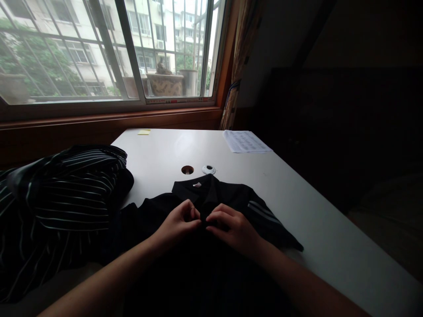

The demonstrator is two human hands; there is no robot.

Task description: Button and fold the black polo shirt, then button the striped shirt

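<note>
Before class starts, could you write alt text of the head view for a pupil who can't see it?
A left hand and right hand, fingers curled, nearly meet over a black collared shirt spread on a white table. Black-and-white striped fabric is heaped at left; a barred window stands behind.

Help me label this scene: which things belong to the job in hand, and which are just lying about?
In the job: shirt; left hand and right hand, both at its front.
Lying about: striped cloth; papers; yellow note; white ring.
</note>
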